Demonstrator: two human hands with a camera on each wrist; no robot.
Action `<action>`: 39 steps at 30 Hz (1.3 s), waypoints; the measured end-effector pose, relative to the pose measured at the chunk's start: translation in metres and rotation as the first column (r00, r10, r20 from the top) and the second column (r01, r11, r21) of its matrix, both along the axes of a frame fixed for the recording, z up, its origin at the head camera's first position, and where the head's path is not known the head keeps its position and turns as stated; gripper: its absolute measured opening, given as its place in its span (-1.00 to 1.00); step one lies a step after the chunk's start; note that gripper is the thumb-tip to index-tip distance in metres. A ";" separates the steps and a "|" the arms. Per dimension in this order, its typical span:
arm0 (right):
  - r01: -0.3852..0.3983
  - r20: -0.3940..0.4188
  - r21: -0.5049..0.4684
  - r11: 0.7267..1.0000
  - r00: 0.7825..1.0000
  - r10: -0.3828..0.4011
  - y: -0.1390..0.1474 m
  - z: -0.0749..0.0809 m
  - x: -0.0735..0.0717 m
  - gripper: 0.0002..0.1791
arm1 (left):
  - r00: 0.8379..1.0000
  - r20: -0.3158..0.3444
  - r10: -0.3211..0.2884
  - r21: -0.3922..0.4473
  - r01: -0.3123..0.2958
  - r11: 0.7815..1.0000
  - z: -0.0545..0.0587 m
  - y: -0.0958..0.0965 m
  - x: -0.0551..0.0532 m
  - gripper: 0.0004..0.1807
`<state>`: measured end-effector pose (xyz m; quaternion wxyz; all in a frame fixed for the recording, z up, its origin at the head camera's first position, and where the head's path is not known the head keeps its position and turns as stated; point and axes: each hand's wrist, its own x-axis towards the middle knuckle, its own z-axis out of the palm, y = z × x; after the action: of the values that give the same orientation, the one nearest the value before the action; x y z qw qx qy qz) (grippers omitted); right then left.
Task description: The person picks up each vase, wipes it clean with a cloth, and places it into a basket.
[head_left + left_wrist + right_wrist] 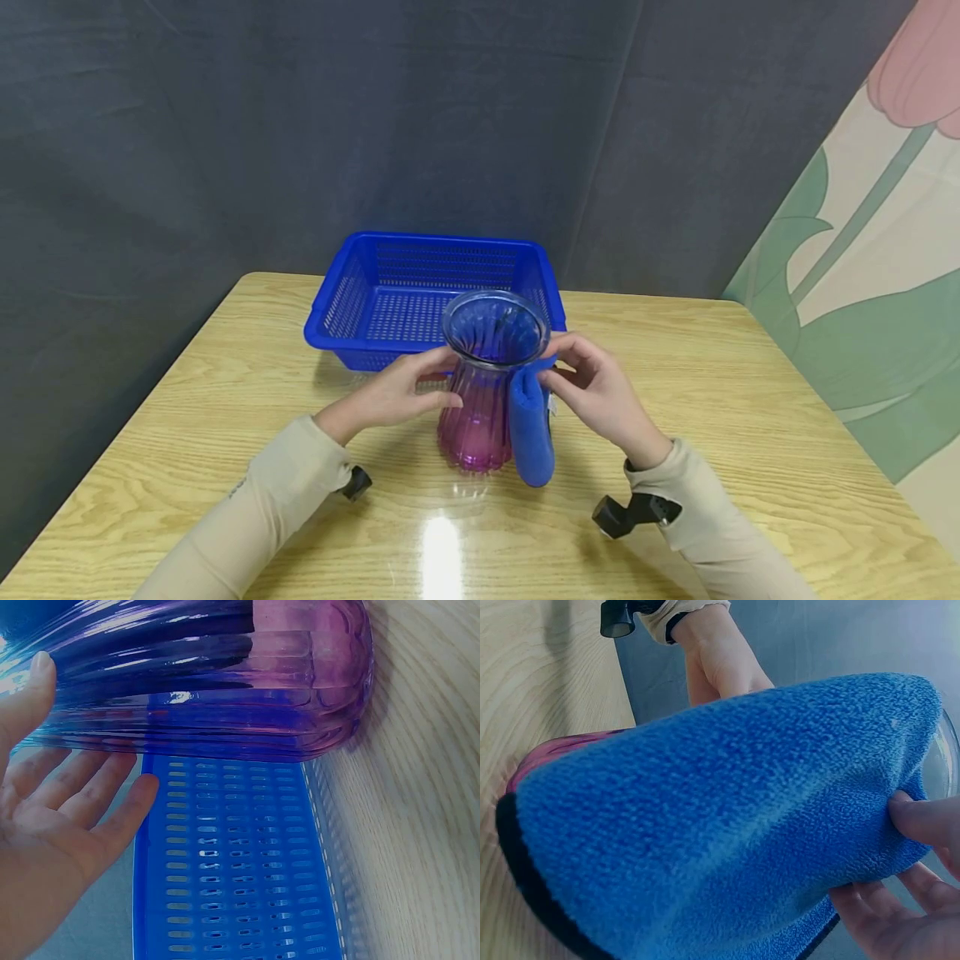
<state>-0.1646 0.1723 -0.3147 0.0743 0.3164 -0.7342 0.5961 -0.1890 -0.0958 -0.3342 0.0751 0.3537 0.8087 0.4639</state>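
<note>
A ribbed glass vase [476,417], blue at its flared rim and pink toward the base, stands upright on the table. My left hand [393,392] holds it from the left, thumb on the near side and fingers round the far side; the left wrist view shows the fingers spread beside the glass [225,712]. At the vase's right, my right hand [600,396] pinches the upper part of a folded blue cloth [532,446], which hangs down against the glass. In the right wrist view the dark-edged fleecy cloth [727,802] hides most of the vase.
Behind the vase is a blue perforated plastic basket [450,240], its front right part overlapped by the vase. The wooden table [712,375] ends at a dark curtain [450,125] at the back. A wall with painted flowers [900,333] stands on the right.
</note>
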 end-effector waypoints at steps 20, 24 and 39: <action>0.049 0.049 0.187 0.981 0.997 -0.059 0.001 -0.005 0.001 -0.83 | 1.000 -0.008 0.004 -0.014 -0.004 1.000 0.000 0.000 0.000 -0.27; 0.037 0.059 0.203 0.978 0.997 -0.050 0.002 -0.005 0.000 -0.83 | 1.000 -0.006 0.006 -0.017 -0.006 1.000 0.001 0.000 0.001 -0.27; -0.012 0.095 0.240 0.971 0.995 -0.011 0.006 -0.013 -0.003 -0.81 | 1.000 -0.013 0.011 -0.023 -0.011 1.000 0.000 0.001 0.000 -0.28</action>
<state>-0.1672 0.1783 -0.3278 0.0001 0.2946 -0.8035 0.5173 -0.1886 -0.0952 -0.3339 0.0716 0.3512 0.8164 0.4528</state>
